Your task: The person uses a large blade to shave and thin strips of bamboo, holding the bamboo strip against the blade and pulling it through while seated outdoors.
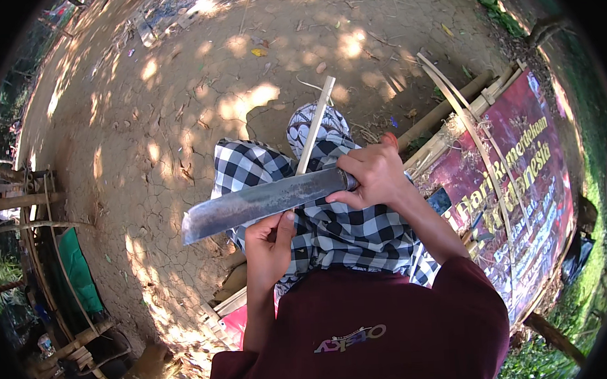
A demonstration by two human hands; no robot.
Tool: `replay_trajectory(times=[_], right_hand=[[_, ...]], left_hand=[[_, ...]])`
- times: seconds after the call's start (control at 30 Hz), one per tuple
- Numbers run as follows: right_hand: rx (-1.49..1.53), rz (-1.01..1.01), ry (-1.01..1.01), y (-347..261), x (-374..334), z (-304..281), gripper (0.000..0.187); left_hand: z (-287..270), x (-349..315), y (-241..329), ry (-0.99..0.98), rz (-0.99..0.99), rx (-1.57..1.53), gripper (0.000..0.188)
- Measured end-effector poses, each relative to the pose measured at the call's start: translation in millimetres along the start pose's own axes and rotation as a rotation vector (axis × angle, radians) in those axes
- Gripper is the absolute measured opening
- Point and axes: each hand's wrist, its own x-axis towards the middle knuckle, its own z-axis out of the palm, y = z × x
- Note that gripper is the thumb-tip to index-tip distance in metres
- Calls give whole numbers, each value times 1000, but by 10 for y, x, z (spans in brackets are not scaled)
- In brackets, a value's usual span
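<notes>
My right hand [375, 175] is closed around the handle of a machete [263, 202]. Its broad, dark blade lies across my lap, with the tip toward the left. A pale bamboo strip [316, 124] slants up and away from behind the blade. Just below the blade's near edge, my left hand [270, 239] is closed with the thumb against the fingers. The strip runs in line with that grip, though the blade covers its lower part. Black-and-white checked cloth [360, 231] covers my lap under both hands.
On the right, a printed red banner [517, 199] covers a bamboo platform, with thin bent strips [475, 132] and shavings on it. Cracked bare earth [175, 93] spreads ahead. At far left stands a bamboo frame [46, 258] with a green sheet [80, 273].
</notes>
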Motion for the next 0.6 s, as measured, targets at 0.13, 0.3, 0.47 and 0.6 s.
replay_trajectory(times=[0.13,0.3,0.47,0.6], right_hand=[[-28,311,192,430,112,52,46],[42,346,139,238,147,-29,49],[-88,-95,124,81,119,63,53],[-1,441,173,529,240,-17,58]], left_hand=[[-64,-58,73,35,-21,42,25],[-133,8,40,36,-27,4,24],[-135,-76,50,-12,31,46,23],[-248,-155,119,65,-123,19,23]])
